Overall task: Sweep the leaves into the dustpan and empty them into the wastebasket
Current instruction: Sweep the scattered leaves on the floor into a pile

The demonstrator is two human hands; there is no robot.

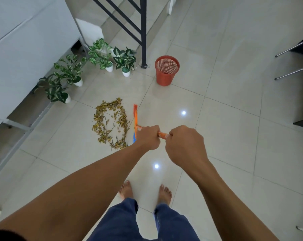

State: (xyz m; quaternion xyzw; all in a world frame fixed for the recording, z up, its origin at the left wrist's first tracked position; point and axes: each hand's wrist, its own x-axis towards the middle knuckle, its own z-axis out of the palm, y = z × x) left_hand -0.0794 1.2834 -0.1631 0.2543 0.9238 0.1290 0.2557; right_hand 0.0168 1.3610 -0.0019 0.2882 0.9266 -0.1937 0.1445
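The leaves [110,123] lie in a ring on the floor [225,119], just left of the broom head [135,119]. Both hands grip the broom handle [162,134], the left hand [148,137] ahead of the right hand [185,145]. The wastebasket [166,70] stands farther off to the right, the potted plants [88,66] farther off to the left.

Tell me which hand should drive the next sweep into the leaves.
Left hand: it grips the orange broom handle lower, nearest the broom head beside the dry yellow-brown leaves; right hand steadies above.
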